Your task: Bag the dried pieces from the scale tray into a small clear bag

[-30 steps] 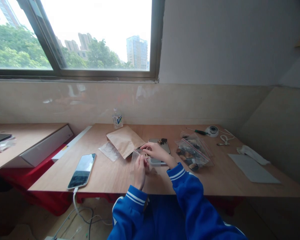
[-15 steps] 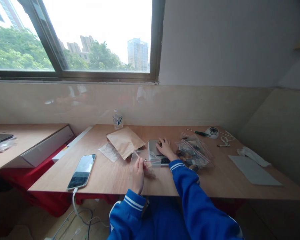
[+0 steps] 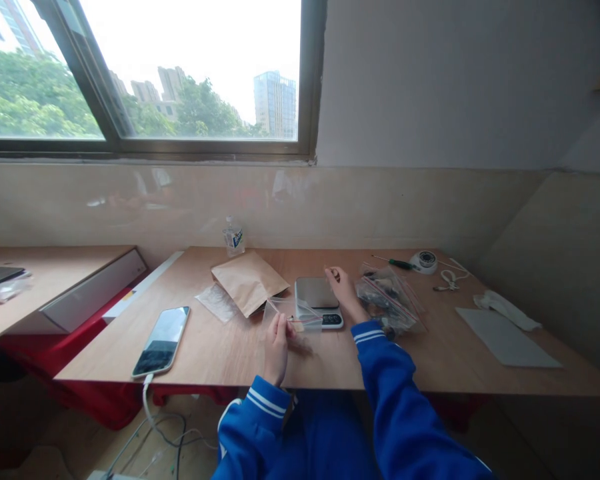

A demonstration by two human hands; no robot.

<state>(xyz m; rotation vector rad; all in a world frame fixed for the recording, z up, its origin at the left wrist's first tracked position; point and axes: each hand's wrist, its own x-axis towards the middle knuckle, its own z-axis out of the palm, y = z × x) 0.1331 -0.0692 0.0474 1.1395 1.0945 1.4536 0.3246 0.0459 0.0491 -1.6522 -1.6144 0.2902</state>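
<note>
My left hand pinches a small clear zip bag by its red-lined mouth, just above the wooden desk. Behind the bag sits a small digital scale whose steel plate is bare. My right hand hovers at the scale's far right corner with its fingers closed. A tiny piece shows at the fingertips, but what it is I cannot make out. Just right of that hand lies a bigger zip bag of dark pieces.
A brown paper envelope and a flat clear bag lie left of the scale. A phone on a cable rests front left. Bottle, screwdriver, white tape roll, grey sheet and white cloth lie around.
My right hand left the small bag, went onto the scale where dark pieces lay, then lifted to its far right corner. The plate now shows bare. My left hand kept the bag.
</note>
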